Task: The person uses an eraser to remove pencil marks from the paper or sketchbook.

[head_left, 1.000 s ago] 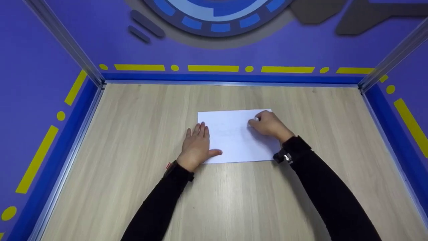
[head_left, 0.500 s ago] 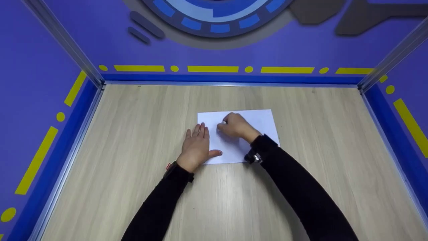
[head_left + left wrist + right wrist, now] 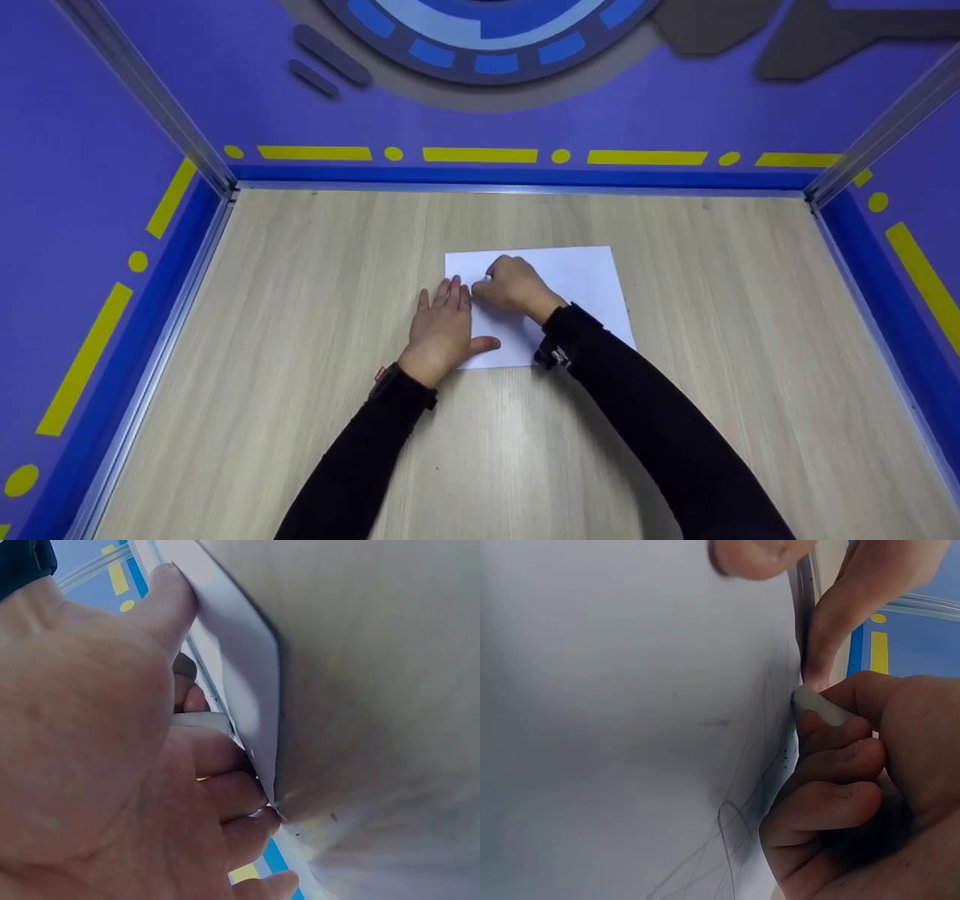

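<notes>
A white sheet of paper (image 3: 589, 281) lies on the wooden table, with grey pencil lines (image 3: 721, 821) on it in the right wrist view. My left hand (image 3: 439, 330) rests flat on its left part, fingers straight and thumb spread out. Close beside those fingertips, my right hand (image 3: 513, 286) pinches a white eraser (image 3: 821, 706) between thumb and curled fingers. One worn, greyish end of the eraser meets the paper. In the left wrist view the eraser (image 3: 204, 720) shows behind the left hand, partly hidden.
The pale wooden table (image 3: 337, 247) surrounds the paper. Blue-purple panels (image 3: 487, 127) with yellow dashes stand at the back and both sides, joined to the tabletop by metal rails (image 3: 517, 187). Black wrist straps (image 3: 571, 326) sit over both dark sleeves.
My right hand has moved left across the paper with the eraser, from the upper right part to beside the left fingers. The left hand has stayed where it was.
</notes>
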The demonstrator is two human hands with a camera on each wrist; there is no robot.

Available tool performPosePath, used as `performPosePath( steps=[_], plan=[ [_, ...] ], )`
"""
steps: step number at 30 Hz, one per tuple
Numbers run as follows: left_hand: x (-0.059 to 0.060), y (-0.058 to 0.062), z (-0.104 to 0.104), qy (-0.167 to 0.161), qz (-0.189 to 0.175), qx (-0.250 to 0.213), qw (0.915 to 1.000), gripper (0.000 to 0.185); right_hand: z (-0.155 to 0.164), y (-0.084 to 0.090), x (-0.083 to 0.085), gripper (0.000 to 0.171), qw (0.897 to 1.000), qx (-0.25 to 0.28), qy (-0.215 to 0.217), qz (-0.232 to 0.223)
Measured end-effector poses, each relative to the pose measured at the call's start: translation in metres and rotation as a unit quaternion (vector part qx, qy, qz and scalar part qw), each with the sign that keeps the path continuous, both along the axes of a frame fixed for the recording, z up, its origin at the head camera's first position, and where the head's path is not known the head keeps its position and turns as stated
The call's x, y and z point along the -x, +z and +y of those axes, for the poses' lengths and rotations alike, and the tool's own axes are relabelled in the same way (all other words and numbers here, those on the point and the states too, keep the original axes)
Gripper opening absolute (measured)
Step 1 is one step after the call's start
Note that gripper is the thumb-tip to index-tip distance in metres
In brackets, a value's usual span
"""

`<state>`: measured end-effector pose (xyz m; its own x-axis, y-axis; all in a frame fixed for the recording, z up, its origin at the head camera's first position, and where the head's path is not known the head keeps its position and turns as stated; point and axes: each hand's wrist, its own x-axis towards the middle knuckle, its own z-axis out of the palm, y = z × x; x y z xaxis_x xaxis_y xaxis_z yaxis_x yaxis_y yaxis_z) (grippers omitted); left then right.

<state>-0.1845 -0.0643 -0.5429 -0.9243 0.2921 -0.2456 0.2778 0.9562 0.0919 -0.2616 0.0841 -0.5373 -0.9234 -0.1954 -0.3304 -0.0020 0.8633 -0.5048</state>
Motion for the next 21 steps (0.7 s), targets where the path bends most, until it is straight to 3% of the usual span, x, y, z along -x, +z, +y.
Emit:
performPosePath(
  steps=[8,21],
  plan=[
    [0.000,-0.001,-0.001,0.001,-0.003,-0.003,1.0000,0.114,0.017,0.000,0.000,0.032,1.000,0.006,-0.002,0.003],
    [-0.001,0.001,-0.001,0.004,-0.010,-0.008,0.9999,0.116,0.066,0.000,0.002,0.031,0.999,0.001,-0.030,-0.010]
  ],
)
